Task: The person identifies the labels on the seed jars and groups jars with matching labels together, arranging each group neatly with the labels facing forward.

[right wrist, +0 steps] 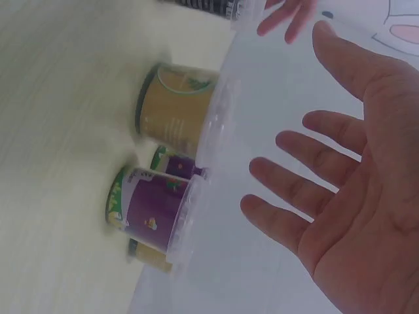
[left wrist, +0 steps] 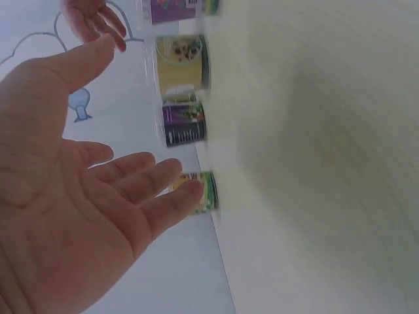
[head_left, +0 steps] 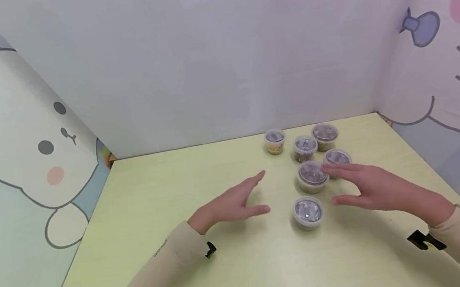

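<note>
Several small plastic tubs with clear lids stand upright on the table. In the head view, the nearest tub [head_left: 308, 212] sits between my two hands. Behind it is a wider tub [head_left: 312, 177], and another tub [head_left: 336, 157] is partly covered by my right fingers in this view. My left hand [head_left: 237, 203] hovers left of the tubs, fingers extended and thumb apart, holding nothing. To their right, my right hand [head_left: 369, 188] is held the same way, palm inward. The right wrist view shows a tan-labelled tub [right wrist: 173, 111] and a purple-labelled tub [right wrist: 152, 206] beyond the fingertips.
Farther back stand a tub with an orange and green label [head_left: 275, 142], a small tub [head_left: 305, 148] and a wide tub [head_left: 325, 135]. A plain pale wall panel [head_left: 204, 70] rises behind the yellow table [head_left: 154, 185]. Cartoon-printed panels [head_left: 12, 140] flank both sides.
</note>
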A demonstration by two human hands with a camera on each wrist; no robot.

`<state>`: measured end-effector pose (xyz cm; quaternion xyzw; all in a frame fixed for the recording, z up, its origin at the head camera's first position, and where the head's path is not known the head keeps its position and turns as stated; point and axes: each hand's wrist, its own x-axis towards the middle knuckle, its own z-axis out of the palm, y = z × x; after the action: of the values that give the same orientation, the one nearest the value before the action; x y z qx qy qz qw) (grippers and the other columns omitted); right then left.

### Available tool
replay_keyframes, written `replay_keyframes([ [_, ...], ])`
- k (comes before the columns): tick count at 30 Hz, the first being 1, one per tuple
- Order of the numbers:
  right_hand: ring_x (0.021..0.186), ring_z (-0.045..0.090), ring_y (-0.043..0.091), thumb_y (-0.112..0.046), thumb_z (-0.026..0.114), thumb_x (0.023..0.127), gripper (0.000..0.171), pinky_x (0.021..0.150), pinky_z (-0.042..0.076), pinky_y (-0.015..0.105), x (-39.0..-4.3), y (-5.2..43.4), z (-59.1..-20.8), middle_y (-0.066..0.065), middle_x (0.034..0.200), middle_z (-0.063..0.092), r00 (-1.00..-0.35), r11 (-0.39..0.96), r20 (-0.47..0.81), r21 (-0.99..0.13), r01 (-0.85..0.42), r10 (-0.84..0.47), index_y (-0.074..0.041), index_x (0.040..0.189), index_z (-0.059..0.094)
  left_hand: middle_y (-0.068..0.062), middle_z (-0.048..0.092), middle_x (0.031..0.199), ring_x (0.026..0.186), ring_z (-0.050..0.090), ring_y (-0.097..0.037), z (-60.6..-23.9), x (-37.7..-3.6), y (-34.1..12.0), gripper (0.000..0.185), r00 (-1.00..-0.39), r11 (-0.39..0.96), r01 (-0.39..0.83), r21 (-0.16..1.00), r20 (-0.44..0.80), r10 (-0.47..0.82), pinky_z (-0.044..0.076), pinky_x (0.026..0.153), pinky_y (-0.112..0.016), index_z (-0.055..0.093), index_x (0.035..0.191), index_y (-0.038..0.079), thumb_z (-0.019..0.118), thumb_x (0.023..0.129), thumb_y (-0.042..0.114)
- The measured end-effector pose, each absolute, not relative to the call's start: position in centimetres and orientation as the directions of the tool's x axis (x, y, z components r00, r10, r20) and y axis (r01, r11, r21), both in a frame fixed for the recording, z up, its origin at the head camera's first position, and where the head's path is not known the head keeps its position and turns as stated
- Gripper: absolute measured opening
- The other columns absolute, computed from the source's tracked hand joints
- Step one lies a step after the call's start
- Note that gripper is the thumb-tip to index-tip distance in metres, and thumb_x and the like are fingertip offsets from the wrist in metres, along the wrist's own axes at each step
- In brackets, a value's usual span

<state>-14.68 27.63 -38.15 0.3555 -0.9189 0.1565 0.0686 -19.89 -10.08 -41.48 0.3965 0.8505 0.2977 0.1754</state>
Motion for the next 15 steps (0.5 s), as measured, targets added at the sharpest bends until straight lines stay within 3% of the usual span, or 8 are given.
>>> replay_keyframes([
  [5,0.114,0.064,0.027,-0.054,0.076,0.085,0.079,0.077,0.059,0.036,-14.5,26.5,-39.3,0.01,0.14,0.06,-0.713,0.633,0.132,-0.37,-0.68,-0.688,-0.007,0.145,0.055,-0.009,0.02,0.167,0.145,0.038,-0.026,-42.2,-18.8,-7.0,0.101,-0.549,0.423,0.529,0.735,-0.084,0.832,0.028,0.118,-0.031,0.008,0.164,0.013,0.072,0.093,0.045],
  [8,0.105,0.065,0.023,-0.055,0.075,0.085,0.082,0.066,0.056,0.026,-14.6,26.0,-39.9,0.01,0.133,0.063,-0.71,0.604,0.052,-0.484,-0.633,-0.703,-0.005,0.147,0.052,-0.014,0.025,0.164,0.142,0.043,-0.025,-42.6,-18.1,-5.5,0.1,-0.527,0.408,0.529,0.744,-0.089,0.845,0.031,0.116,-0.028,0.01,0.163,0.009,0.073,0.094,0.043],
  [15,0.097,0.066,0.012,-0.055,0.074,0.086,0.084,0.066,0.055,0.026,-14.9,25.1,-40.9,-0.002,0.123,0.067,-0.685,0.569,0.011,-0.547,-0.614,-0.729,-0.003,0.147,0.051,-0.015,0.039,0.156,0.131,0.054,-0.019,-43.1,-17.0,-3.8,0.091,-0.542,0.435,0.566,0.7,-0.081,0.836,0.04,0.107,-0.023,0.02,0.16,0.002,0.067,0.096,0.047],
])
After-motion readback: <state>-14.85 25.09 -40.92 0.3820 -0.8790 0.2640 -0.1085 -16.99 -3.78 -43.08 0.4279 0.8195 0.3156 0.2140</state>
